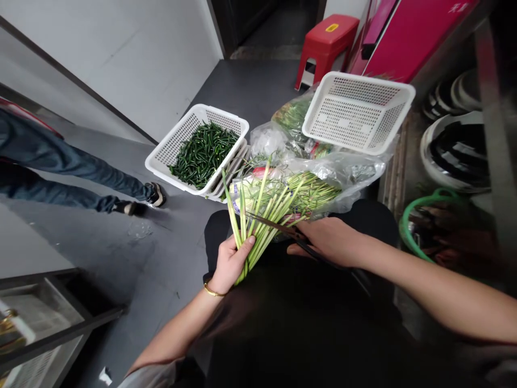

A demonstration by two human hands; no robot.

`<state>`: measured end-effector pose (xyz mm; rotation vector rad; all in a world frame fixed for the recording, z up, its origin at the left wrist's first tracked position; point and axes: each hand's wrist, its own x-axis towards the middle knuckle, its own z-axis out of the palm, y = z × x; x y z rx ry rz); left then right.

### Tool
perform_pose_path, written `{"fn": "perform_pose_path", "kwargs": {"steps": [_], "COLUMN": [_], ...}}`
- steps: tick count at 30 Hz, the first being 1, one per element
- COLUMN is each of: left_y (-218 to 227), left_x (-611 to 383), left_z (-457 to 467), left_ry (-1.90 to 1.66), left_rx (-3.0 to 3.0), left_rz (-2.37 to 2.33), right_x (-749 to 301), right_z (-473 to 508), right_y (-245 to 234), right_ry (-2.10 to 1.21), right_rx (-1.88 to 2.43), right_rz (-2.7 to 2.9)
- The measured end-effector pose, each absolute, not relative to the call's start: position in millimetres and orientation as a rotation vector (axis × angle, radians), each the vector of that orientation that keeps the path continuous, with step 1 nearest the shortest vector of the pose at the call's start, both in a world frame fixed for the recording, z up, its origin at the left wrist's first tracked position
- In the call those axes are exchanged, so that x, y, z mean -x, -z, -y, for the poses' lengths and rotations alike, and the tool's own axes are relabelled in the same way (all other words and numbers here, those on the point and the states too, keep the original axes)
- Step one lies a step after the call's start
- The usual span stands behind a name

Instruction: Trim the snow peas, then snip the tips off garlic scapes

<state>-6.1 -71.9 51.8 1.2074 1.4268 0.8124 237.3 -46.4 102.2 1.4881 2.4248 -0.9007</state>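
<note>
A bunch of long green stalks (pixel 270 226), looking like garlic scapes, stands fanned out in my left hand (pixel 232 263), the thumb pressed across its near side. My right hand (pixel 333 241) grips a pair of dark scissors (pixel 287 230), whose blades lie across the upper part of the bunch. Whether the blades are parted is unclear, and most of the handles is hidden by the hand. Just beyond, more of these stalks (pixel 319 192) lie on a clear plastic bag (pixel 359 164).
A white basket (pixel 161 156) of green chillies (pixel 204 153) sits at the left on stacked baskets. Another white basket (pixel 359 110) rests tilted on the bags. Behind stands a red stool (pixel 329 40); a green-rimmed basket (pixel 412 231) is at right. A person's legs (pixel 81 161) are at left.
</note>
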Motion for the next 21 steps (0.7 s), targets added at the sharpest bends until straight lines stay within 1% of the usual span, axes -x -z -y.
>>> {"fn": "perform_pose_path", "kwargs": {"steps": [6, 12, 17, 21], "left_y": [-49.5, -51.9, -51.1, -51.1], "left_x": [6.9, 5.7, 5.6, 4.0], "left_z": [72.5, 73.3, 71.1, 69.7], "left_ry": [-0.816, -0.84, -0.863, -0.826], "left_rx": [-1.075, -1.107, -0.89, -0.979], "left_rz": [-1.397, -1.324, -1.294, -1.326], "right_x": [-245.4, -241.3, -251.3, -253.4], "right_z": [48.0, 44.5, 48.8, 51.6], "right_y": [-102.8, -107.0, -99.8, -95.8], "right_ry": [0.863, 0.835, 0.855, 0.846], "right_rx": [-1.491, -1.477, -1.479, -1.486], "right_rz": [-2.445, -2.456, -2.439, -2.417]}}
